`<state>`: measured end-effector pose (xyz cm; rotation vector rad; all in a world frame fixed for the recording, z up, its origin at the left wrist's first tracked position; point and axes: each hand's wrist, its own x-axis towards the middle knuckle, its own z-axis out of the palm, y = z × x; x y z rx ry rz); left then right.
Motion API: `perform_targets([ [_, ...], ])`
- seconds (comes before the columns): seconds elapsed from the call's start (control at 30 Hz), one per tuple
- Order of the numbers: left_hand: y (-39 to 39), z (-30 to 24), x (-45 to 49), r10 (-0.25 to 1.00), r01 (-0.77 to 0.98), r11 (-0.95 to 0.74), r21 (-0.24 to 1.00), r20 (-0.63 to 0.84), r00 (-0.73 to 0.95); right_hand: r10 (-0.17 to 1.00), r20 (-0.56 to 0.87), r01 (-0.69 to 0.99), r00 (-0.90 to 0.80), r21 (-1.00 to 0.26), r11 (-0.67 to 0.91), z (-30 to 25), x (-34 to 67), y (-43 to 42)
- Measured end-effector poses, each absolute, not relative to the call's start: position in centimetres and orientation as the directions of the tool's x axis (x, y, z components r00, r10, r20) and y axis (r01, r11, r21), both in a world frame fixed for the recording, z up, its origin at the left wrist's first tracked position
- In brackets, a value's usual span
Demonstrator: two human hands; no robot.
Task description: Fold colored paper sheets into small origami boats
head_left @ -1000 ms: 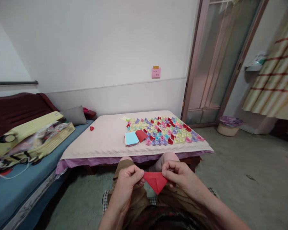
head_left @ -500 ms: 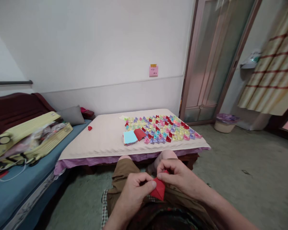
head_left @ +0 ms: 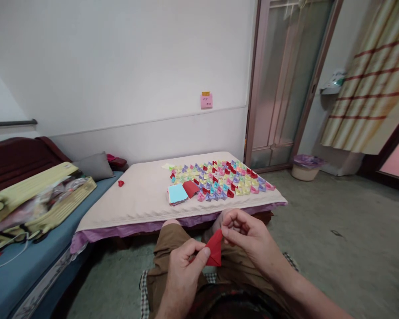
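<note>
A folded red paper (head_left: 214, 251) is held over my lap between both hands. My left hand (head_left: 183, 271) pinches its lower left edge with thumb and fingers closed. My right hand (head_left: 249, 239) pinches its upper tip, fingers curled. Ahead on the low table (head_left: 142, 199) lie rows of several small folded paper pieces (head_left: 219, 179) in many colours. A stack of square paper sheets (head_left: 177, 194) with a light blue sheet on top sits beside a red sheet (head_left: 190, 188). One lone red folded piece (head_left: 120, 183) rests near the table's left edge.
A blue sofa (head_left: 16, 270) at the left carries a yellow bag (head_left: 36, 199) and a grey cushion (head_left: 93, 166). A glass door (head_left: 282, 84) and a curtain (head_left: 369, 84) stand at the right, with a lined waste basket (head_left: 306, 167) on the floor. A pink note (head_left: 206, 100) hangs on the wall.
The red paper went from a wide flat triangle held by its two corners to a narrower folded shape. My hands came closer together. The view swung slightly to the right.
</note>
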<state>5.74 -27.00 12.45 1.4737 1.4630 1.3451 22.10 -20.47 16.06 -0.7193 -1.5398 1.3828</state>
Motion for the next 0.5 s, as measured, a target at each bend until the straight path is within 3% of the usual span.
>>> perform_targets([
  [0.1,-26.8,12.2,5.6,0.977,0.21,-0.13,0.969,0.162,-0.139,0.856,0.197,-0.203,-0.478,-0.973,0.11,15.7,22.3,-20.0],
  [0.2,-26.7,12.0,5.7,0.992,0.01,-0.068,0.998,0.069,-0.105,0.828,0.172,-0.169,-0.533,-0.981,0.095,15.5,22.8,-19.7],
  [0.33,-26.8,12.0,6.0,0.998,-0.2,0.016,0.98,-0.026,-0.05,0.788,0.165,-0.04,-0.593,-0.984,0.175,15.6,23.6,-19.5],
  [0.5,-27.0,11.9,5.9,0.998,-0.264,0.056,0.963,-0.05,0.032,0.754,0.171,0.073,-0.634,-0.958,0.278,16.1,24.0,-19.4],
])
